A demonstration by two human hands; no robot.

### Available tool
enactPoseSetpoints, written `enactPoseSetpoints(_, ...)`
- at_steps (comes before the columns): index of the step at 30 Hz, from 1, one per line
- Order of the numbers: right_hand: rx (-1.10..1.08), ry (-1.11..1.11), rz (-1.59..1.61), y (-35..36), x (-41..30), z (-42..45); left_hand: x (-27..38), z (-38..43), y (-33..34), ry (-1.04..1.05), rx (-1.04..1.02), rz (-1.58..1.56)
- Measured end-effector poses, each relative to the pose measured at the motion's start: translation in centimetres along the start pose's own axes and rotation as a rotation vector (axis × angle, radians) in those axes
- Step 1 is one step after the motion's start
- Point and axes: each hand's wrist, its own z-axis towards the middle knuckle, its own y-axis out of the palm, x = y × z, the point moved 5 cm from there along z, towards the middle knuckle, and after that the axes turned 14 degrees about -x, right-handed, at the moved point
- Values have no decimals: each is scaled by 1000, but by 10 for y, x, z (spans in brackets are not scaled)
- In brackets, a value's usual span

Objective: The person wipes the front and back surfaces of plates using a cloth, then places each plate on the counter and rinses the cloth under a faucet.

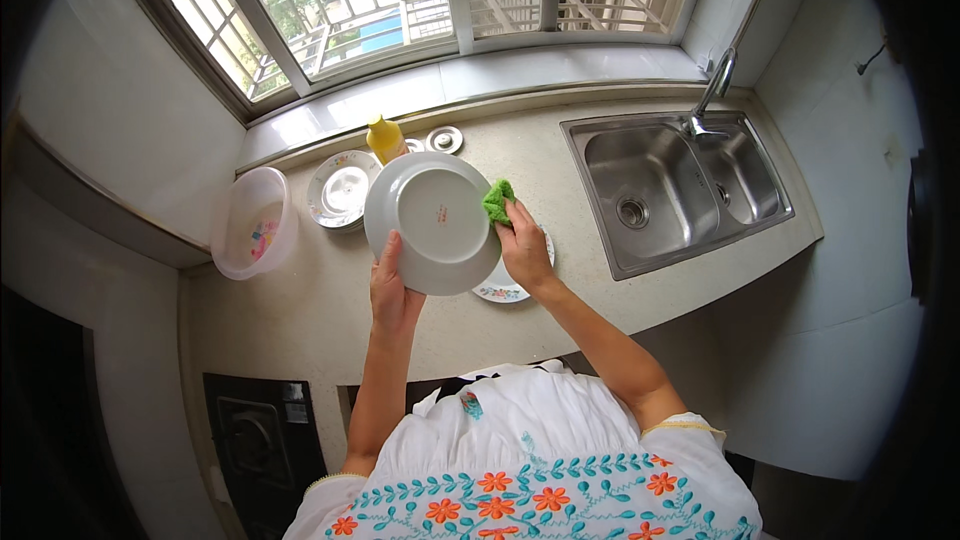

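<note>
My left hand (pixel 395 286) grips the lower left rim of a white ceramic plate (pixel 442 217), thumb on the face towards me. The plate's underside, with its foot ring and a small red mark, is turned to me. My right hand (pixel 525 244) pinches a bunched green cloth (pixel 499 202) against the plate's right rim. Below and to the right, partly hidden by the held plate and my right hand, a flower-patterned plate (pixel 504 291) lies on the countertop (pixel 480 337). Behind on the left sits a stack of flower-rimmed plates (pixel 341 191).
A yellow bottle (pixel 385 138) and small white lids (pixel 445 139) stand near the window ledge. At the left is a translucent plastic basin (pixel 251 229). A double-bowl steel sink (pixel 645 180) with a faucet (pixel 712 94) is at the right. A black gas hob (pixel 259 442) lies at lower left.
</note>
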Motion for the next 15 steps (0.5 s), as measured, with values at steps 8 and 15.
enactPoseSetpoints(8,-312,605,1126,23,32,-48,-48,6,8,-24,1,783)
enactPoseSetpoints(15,-69,601,1239,-60,68,-51,-86,-3,21,-4,-407,1442)
